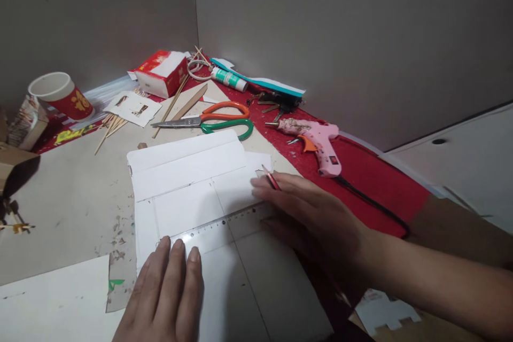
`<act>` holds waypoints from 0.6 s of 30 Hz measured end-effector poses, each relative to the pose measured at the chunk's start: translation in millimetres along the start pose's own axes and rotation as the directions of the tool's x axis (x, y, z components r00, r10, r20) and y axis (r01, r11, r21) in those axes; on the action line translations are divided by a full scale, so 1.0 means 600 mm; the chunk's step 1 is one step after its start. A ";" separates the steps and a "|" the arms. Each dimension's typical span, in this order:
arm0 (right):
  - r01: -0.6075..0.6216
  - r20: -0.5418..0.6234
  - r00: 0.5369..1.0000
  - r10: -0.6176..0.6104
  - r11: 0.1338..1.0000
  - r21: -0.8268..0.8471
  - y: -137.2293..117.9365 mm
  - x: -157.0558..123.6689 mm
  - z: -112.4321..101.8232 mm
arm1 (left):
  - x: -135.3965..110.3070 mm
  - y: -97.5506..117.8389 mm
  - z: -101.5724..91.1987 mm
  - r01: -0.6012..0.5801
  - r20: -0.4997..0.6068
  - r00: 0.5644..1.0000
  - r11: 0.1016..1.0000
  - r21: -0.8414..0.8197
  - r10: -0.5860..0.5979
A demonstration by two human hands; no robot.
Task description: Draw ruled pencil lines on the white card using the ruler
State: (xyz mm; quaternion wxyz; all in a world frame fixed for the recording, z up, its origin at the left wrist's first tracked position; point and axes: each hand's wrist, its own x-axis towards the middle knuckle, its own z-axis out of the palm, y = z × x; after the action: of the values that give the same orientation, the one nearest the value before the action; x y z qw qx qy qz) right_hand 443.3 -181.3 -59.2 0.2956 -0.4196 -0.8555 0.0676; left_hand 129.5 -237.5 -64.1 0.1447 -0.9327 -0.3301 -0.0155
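Note:
My left hand (166, 291) lies flat with its fingers together, pressing the near end of a clear ruler (216, 230) onto a white sheet (192, 181) marked with pencil lines. My right hand (308, 208) rests on the ruler's far end and holds a red pencil (271, 177) between its fingers, tip pointing away over the sheet's right edge. The sheet lies on a grey board (64, 203).
Beyond the sheet lie orange-and-green scissors (216, 120), a pink glue gun (316, 141) on a red mat (360, 171), a glue tube (228, 79), a red tissue box (162, 72), wooden sticks (110, 128) and a red paper cup (62, 93). Walls close the back.

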 end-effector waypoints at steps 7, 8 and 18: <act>-0.228 0.130 0.960 0.246 0.963 -0.141 0.017 0.042 -0.019 | 0.000 0.000 -0.012 0.015 -0.068 0.998 0.995 0.097 -0.008; -0.259 0.172 0.944 0.283 0.955 -0.145 0.024 0.053 -0.022 | 0.001 0.002 -0.015 0.023 -0.085 0.996 0.994 0.104 -0.014; -0.329 0.229 0.908 0.351 0.935 -0.129 0.043 0.099 -0.040 | -0.007 0.022 -0.038 0.166 -0.065 0.985 0.983 0.083 -0.161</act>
State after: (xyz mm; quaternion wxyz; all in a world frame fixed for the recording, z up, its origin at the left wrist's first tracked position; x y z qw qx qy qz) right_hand 446.4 -123.0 -22.5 0.1512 -0.5630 -0.8016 0.1329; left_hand 136.0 -256.5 -46.2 0.1937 -0.8942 -0.4017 -0.0399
